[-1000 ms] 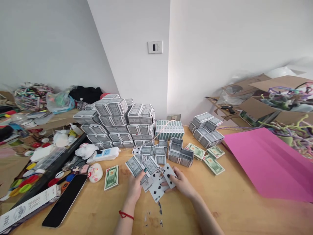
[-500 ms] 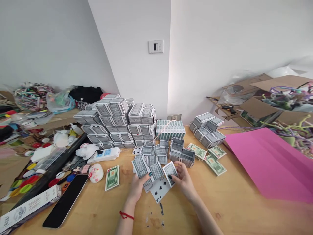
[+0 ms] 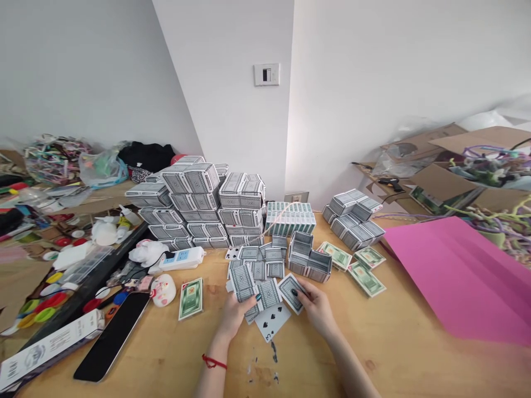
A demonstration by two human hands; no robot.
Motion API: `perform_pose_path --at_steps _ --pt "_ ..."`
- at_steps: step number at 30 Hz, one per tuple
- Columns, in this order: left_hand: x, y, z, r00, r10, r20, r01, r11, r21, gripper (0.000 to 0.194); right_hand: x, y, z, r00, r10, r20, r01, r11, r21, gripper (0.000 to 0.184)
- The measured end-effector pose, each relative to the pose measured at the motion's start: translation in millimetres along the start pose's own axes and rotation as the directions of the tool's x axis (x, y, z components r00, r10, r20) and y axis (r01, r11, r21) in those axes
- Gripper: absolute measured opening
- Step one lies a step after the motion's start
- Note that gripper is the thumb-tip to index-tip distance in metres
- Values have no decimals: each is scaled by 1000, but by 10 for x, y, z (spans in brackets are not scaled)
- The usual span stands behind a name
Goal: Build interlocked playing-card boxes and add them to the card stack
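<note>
Head view, the only one: left hand [image 3: 234,316] is mostly closed, thumb with dark polish pressed across a few folded playing cards [image 3: 269,293] with grey patterned backs, spread like a loose fan. Right hand [image 3: 317,309] is partly curled, thumb and fingers pinching one playing card [image 3: 290,293] by its right side, back up, just beside the fan. A three of spades [image 3: 272,320] sits face up under the fan; can't tell if it lies on the wooden table [image 3: 166,359] or is held.

Risks, as judged: left grip looks like one thumb on several pieces, so a loosened thumb could let one slide out or unfold. Card in right hand is thin and held at one side; pinching too hard could bend it off line. Fan overlaps the view of the loose pile of folded cards [image 3: 274,270] behind, so pushing hands forward could knock that pile or nudge the L-shaped card block [image 3: 309,261] to its right. Tall stack of card blocks [image 3: 194,204] farther back looks simply piled; a bump at its base could topple upper blocks. Green card pack [image 3: 191,299] is well clear of left wrist, low risk.
</note>
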State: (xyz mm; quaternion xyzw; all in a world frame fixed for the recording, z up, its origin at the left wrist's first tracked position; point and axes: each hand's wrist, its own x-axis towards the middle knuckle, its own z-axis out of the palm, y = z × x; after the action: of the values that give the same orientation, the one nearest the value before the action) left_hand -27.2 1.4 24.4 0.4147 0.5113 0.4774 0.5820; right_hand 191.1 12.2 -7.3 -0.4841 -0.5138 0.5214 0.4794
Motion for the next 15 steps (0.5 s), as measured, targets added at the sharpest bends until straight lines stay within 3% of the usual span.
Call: perform_pose_path --at_steps 8,15 --pt "13 5 27 989 -63 135 44 990 137 27 -27 -123 -138 966 17 257 23 988 -152 34" --pt "19 11 38 982 -55 181 30 990 140 26 -43 -210 -175 949 30 313 44 972 -229 30"
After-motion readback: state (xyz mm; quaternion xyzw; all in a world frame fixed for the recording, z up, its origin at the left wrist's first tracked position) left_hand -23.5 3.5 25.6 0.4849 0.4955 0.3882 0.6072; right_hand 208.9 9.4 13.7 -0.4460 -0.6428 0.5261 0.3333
